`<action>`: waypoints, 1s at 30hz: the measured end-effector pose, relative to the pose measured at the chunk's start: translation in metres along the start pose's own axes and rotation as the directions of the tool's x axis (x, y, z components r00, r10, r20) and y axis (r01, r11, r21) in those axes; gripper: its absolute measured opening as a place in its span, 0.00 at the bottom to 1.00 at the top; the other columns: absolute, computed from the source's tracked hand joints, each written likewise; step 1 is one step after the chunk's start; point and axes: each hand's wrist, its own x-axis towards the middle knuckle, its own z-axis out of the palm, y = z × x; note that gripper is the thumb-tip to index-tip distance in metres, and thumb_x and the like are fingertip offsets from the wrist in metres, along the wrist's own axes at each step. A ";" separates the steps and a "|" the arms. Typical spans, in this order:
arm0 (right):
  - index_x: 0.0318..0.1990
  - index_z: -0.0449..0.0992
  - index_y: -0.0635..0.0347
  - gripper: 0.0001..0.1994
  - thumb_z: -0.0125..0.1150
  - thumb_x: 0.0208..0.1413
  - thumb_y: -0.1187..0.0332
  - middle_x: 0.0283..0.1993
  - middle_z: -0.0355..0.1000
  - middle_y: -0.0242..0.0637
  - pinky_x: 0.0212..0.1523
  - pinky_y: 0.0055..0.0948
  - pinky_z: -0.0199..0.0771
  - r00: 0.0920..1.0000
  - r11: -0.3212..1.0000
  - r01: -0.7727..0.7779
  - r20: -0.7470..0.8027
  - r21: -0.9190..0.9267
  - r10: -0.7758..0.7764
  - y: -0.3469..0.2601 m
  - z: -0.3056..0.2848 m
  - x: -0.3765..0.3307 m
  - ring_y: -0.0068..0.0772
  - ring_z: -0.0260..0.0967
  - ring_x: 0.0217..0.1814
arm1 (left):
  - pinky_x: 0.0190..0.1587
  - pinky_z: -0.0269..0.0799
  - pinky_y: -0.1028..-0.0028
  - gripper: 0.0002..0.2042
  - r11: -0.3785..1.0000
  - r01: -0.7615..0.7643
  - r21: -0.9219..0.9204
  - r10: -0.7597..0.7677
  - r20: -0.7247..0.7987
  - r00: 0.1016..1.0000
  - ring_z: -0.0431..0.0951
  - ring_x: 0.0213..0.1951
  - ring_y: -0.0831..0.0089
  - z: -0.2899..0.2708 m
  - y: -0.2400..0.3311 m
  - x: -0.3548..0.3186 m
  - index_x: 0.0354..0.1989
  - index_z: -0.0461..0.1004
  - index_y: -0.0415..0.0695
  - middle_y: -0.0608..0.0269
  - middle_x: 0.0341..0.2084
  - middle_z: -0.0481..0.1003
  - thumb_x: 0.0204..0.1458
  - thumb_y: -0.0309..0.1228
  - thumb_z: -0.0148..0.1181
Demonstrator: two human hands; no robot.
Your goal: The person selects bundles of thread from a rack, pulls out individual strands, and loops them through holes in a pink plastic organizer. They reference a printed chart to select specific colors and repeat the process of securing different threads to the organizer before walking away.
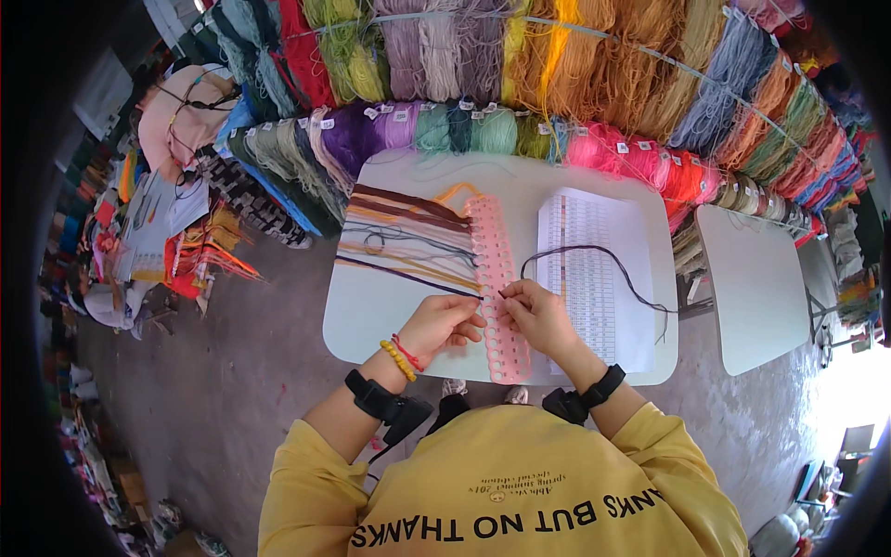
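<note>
Clock reference: dial centred on the pink perforated strip (pixel 509 348), 12 o'clock away from the wearer. I view the work through the head camera. The strip lies flat on the white table (pixel 390 339), running roughly from 11 to 6 o'clock.

Right hand (pixel 543 320): I have it at 4 o'clock, thumb and index together at the strip, pinching a dark purple strand (pixel 594 247). This strand arcs over the printed sheets (pixel 633 278) at 3 o'clock.

Left hand (pixel 438 330): I have it at 8 o'clock, fingers curled, tips at the strip's near-left edge. A dark thread (pixel 399 280) reaches the strip just beside them; I cannot tell whether they grip it.

Brown yarn (pixel 408 206) extends from the strip at 10 o'clock, with grey and orange lengths below it. Rows of yarn skeins (pixel 594 147) stand beyond the table at 12 o'clock.
</note>
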 end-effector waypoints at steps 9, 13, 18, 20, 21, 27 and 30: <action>0.31 0.69 0.63 0.07 0.52 0.46 0.69 0.21 0.69 0.43 0.24 0.30 0.67 0.993 0.965 0.091 -0.047 -0.244 -0.105 -0.008 0.005 0.007 0.38 0.69 0.22 | 0.20 0.62 0.85 0.09 0.996 0.010 -0.086 -0.024 -0.166 0.986 0.70 0.20 0.81 0.015 -0.006 0.001 0.35 0.70 0.38 0.63 0.22 0.71 0.49 0.31 0.49; 0.29 0.68 0.64 0.07 0.51 0.46 0.69 0.22 0.69 0.45 0.24 0.35 0.66 0.972 0.930 0.194 -0.068 -0.312 -0.225 -0.011 0.005 0.010 0.46 0.67 0.23 | 0.20 0.64 0.83 0.06 0.983 -0.157 0.094 0.176 -0.245 0.954 0.70 0.19 0.79 0.021 -0.017 0.013 0.30 0.69 0.38 0.63 0.21 0.70 0.47 0.27 0.49; 0.30 0.66 0.62 0.07 0.51 0.46 0.68 0.22 0.68 0.45 0.24 0.37 0.67 0.953 0.879 0.252 -0.054 -0.405 -0.298 -0.006 0.007 0.015 0.47 0.67 0.23 | 0.20 0.67 0.81 0.05 0.968 -0.202 0.152 0.238 -0.283 0.929 0.71 0.18 0.77 0.029 -0.012 0.014 0.31 0.67 0.35 0.61 0.21 0.70 0.46 0.22 0.46; 0.30 0.66 0.62 0.07 0.51 0.46 0.68 0.23 0.68 0.45 0.24 0.37 0.67 0.945 0.844 0.276 -0.032 -0.461 -0.326 -0.005 0.008 0.016 0.47 0.67 0.24 | 0.17 0.63 0.83 0.07 0.954 -0.273 0.124 0.298 -0.280 0.913 0.70 0.16 0.78 0.030 -0.012 0.015 0.33 0.66 0.35 0.63 0.18 0.70 0.45 0.21 0.46; 0.30 0.66 0.61 0.07 0.51 0.46 0.68 0.24 0.68 0.44 0.24 0.37 0.67 0.926 0.810 0.323 -0.011 -0.490 -0.376 -0.005 0.009 0.017 0.47 0.67 0.24 | 0.17 0.63 0.83 0.07 0.954 -0.273 0.124 0.297 -0.282 0.912 0.70 0.16 0.78 0.030 -0.013 0.016 0.33 0.66 0.35 0.63 0.18 0.70 0.45 0.21 0.46; 0.31 0.66 0.60 0.07 0.51 0.45 0.67 0.28 0.68 0.42 0.25 0.36 0.69 0.886 0.745 0.408 0.031 -0.528 -0.463 -0.003 0.013 0.017 0.45 0.67 0.25 | 0.16 0.63 0.83 0.05 0.921 -0.312 0.231 0.373 -0.304 0.876 0.70 0.15 0.78 0.028 -0.018 0.022 0.29 0.68 0.35 0.62 0.15 0.70 0.45 0.21 0.46; 0.31 0.66 0.60 0.08 0.51 0.45 0.67 0.28 0.68 0.42 0.26 0.35 0.69 0.890 0.767 0.407 0.024 -0.496 -0.456 -0.002 0.012 0.015 0.44 0.68 0.25 | 0.16 0.63 0.82 0.05 0.928 -0.279 0.245 0.349 -0.321 0.880 0.69 0.14 0.79 0.025 -0.018 0.021 0.26 0.69 0.35 0.62 0.15 0.70 0.45 0.22 0.47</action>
